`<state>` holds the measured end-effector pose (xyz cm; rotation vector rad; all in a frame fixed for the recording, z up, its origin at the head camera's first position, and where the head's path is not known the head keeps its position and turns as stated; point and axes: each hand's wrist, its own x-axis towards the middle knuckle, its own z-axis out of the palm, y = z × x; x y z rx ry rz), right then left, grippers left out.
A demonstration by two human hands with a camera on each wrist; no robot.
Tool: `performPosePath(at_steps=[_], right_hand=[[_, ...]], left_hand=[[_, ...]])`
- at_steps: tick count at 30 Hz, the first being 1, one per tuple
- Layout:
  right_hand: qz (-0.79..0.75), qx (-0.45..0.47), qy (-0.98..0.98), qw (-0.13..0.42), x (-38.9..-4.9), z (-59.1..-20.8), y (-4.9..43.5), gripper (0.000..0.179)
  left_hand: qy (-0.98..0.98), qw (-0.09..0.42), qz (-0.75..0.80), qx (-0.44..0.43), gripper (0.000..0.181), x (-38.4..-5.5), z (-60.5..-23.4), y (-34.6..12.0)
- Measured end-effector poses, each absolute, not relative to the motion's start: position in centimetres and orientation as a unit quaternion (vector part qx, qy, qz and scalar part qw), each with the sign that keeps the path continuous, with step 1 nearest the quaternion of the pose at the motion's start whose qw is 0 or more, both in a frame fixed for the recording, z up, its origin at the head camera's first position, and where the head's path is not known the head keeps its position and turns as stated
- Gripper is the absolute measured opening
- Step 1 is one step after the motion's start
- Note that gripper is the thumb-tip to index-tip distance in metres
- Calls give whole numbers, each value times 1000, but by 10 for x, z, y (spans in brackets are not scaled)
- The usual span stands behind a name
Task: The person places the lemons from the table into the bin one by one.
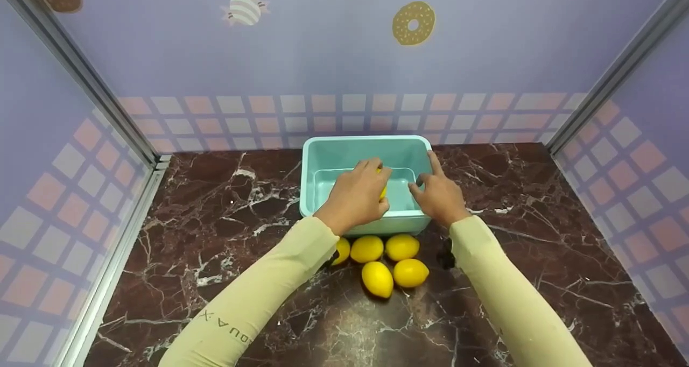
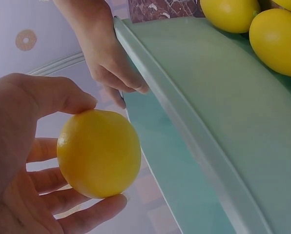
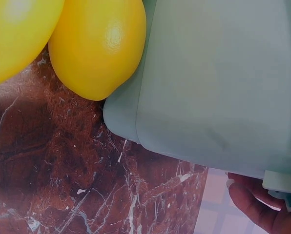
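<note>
My left hand [image 1: 356, 196] holds a yellow lemon [image 2: 100, 153] between thumb and fingers, over the inside of a pale green plastic bin [image 1: 368, 139]. In the left wrist view this lemon is above the bin's rim, with the thumb on one side and the fingertips round the other. At the bin's right side, my right hand [image 1: 442, 197] grips the rim, thumb inside and a finger stretched along the outer edge. Part of that hand shows below the rim in the right wrist view. Several lemons [image 1: 410, 273] lie in front of the bin.
The bin stands on a dark red marbled tabletop [image 1: 215, 291], near the patterned back wall [image 1: 344, 49]. Side walls with metal corner strips [image 1: 102, 82] close in left and right. One lemon [image 1: 340, 251] is partly covered by the left sleeve.
</note>
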<state>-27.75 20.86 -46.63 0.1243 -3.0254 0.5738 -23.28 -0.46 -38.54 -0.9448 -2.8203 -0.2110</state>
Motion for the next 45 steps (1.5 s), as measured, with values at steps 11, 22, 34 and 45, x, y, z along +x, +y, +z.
performPosePath(at_steps=[11, 22, 34, 45], right_hand=[[182, 40, -982, 21, -276, -465, 208, 40], [173, 43, -984, 26, -275, -464, 208, 39], [179, 39, -983, 25, -277, -465, 207, 39], [177, 48, -983, 30, -276, -465, 209, 41]], left_hand=[[-942, 79, -67, -318, 33, -237, -381, -2], [-947, 62, -60, -310, 37, -241, -376, 3], [-947, 73, -58, -307, 32, -249, -373, 9], [-950, 62, -52, -303, 34, -256, -372, 11]])
